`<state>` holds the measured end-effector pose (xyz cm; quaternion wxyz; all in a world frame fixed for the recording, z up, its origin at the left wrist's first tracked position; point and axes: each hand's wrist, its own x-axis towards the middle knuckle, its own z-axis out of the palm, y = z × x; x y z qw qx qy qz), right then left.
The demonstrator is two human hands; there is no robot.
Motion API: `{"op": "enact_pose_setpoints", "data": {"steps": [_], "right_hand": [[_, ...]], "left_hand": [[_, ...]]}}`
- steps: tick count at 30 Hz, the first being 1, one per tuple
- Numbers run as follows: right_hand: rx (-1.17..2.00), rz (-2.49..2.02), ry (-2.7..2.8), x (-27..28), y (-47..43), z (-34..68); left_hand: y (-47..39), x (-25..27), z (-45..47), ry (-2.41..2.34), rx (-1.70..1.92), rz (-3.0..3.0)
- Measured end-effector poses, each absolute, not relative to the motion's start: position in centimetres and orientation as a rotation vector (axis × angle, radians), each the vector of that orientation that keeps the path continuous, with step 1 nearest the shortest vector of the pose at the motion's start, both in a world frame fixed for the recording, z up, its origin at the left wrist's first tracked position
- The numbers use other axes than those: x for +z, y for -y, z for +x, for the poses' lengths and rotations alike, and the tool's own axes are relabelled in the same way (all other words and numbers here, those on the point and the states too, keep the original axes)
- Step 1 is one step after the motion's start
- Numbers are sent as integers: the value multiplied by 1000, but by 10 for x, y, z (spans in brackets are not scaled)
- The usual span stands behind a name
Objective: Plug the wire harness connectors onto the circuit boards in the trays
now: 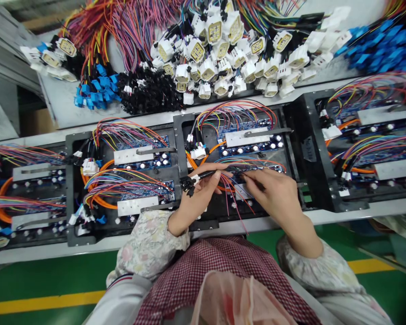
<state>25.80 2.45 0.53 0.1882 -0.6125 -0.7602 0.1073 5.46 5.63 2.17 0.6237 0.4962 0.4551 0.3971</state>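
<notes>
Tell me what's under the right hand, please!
Around the right hand, you can see parts of a blue circuit board, a silver plate and thin wires. Whatever's directly beneath the hand is covered.

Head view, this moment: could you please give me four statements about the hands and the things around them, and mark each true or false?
1. The left hand holds a dark cable with black connectors at its end. True.
2. The right hand wears a glove. False: it is bare, its fingertips among thin wires.
3. White connectors lie heaped beyond the black trays. True.
4. The floor is red. False: it is green, with a yellow line.
</notes>
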Motion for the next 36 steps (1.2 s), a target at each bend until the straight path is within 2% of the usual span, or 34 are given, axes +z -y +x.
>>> {"op": "enact_pose_setpoints", "data": {"steps": [5,14,24,36], "right_hand": [[297,-1754,2178,8,-26,258],[272,-1698,2303,47,-4,274],[81,-1692,2213,32,-18,291],[93,-1725,2363,12,-21,287]], "left_hand": [[-57,17,55,-994,958,1140],[-59,16,54,-1002,974,1142],[-57,17,56,-1009,977,1058],[-55,15,54,-1037,900,1059]]}}
